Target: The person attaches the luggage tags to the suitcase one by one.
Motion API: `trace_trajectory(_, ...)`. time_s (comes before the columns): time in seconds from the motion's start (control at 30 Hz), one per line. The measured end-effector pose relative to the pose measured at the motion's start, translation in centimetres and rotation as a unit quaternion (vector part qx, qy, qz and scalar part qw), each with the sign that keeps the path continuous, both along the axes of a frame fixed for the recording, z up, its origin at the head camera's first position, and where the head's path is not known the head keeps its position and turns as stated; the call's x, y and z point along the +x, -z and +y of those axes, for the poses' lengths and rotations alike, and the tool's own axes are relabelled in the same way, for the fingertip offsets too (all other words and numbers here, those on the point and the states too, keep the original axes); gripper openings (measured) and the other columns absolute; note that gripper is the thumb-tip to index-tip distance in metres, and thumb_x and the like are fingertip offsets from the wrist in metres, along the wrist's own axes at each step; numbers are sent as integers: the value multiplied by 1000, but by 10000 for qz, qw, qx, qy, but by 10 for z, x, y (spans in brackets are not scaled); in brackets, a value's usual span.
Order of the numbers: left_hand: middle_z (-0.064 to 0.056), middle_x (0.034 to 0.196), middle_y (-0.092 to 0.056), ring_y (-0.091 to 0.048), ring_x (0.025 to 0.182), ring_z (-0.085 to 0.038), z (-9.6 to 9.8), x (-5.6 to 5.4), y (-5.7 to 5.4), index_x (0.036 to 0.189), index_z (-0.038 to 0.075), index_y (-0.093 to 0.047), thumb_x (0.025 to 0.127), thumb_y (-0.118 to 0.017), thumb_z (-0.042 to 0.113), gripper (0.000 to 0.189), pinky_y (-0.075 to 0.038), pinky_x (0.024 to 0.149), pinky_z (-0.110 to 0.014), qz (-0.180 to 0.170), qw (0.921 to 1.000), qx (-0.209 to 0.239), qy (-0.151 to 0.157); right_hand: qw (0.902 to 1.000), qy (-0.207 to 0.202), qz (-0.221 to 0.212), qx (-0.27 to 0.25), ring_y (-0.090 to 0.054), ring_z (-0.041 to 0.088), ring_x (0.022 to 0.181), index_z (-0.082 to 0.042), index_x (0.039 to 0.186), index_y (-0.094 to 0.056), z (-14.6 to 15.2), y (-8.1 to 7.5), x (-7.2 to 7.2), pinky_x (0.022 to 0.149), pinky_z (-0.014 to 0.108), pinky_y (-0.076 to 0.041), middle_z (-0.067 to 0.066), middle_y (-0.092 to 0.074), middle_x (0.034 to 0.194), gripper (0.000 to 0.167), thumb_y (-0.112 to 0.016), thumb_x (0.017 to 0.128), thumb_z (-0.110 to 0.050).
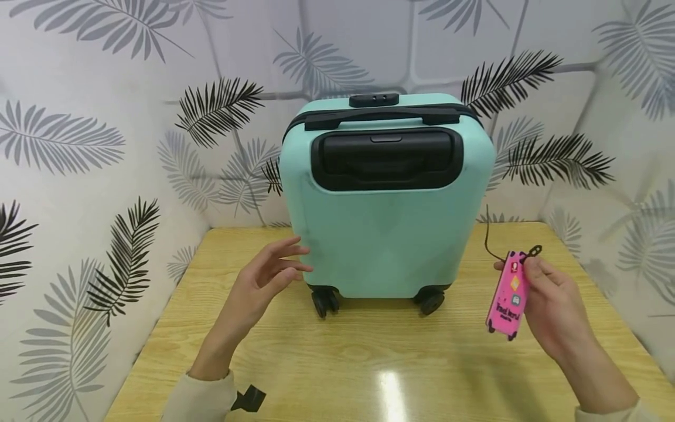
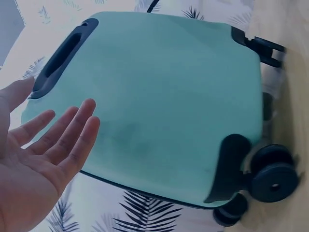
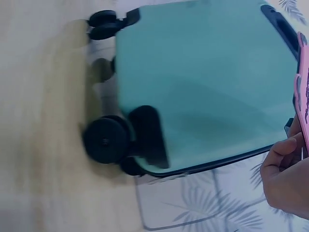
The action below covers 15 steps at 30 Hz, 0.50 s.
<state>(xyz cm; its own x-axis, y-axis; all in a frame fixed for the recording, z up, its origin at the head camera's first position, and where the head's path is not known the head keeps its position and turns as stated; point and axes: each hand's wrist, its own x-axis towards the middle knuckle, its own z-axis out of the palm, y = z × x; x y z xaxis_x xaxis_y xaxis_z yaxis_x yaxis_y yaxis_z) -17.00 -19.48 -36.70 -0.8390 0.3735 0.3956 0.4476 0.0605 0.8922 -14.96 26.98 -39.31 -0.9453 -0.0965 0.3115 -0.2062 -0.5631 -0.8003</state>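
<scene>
A mint-green suitcase (image 1: 387,240) stands upright on its wheels, its black handle recess (image 1: 387,161) facing me. My right hand (image 1: 559,308) pinches a pink luggage tag (image 1: 507,296) by its upper edge, to the right of the suitcase. The tag is shaped like a little suitcase, with small coloured pictures and dark lettering; a thin dark strap (image 1: 489,243) sticks up from its top. My left hand (image 1: 263,281) is at the suitcase's lower left side, fingers loosely spread and holding nothing. In the left wrist view its palm (image 2: 34,179) shows in front of the suitcase.
The suitcase rests on a wood-grain table (image 1: 337,357), with black wheels (image 1: 431,302) at its lower corners. On top are a black carry handle (image 1: 382,114) and a lock (image 1: 374,100). Walls with a leaf pattern (image 1: 221,111) close in behind and at both sides.
</scene>
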Motion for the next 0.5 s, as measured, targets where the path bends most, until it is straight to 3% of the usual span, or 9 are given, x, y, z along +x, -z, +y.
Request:
trace_trajectory(0.27, -22, 142, -59, -67, 120, -25, -4, -5, -17, 152, 4, -47, 107, -57, 6, 46, -55, 100, -34, 342, 9991, 41, -247, 9948, -303, 677, -693, -73, 25, 102, 7, 110, -70, 2, -20, -8, 72, 28, -58, 22, -75, 111, 43, -28, 113, -6)
trace_trajectory(0.5, -19, 139, -62, -66, 120, -29, 2, -10, -39, 148, 3, -52, 107, -56, 7, 42, -55, 101, -39, 651, 9973, 248, -251, 9853, -474, 1065, -1248, -73, 31, 97, 13, 104, -65, 7, -47, -12, 70, 31, -60, 29, -73, 108, 43, -27, 113, -4)
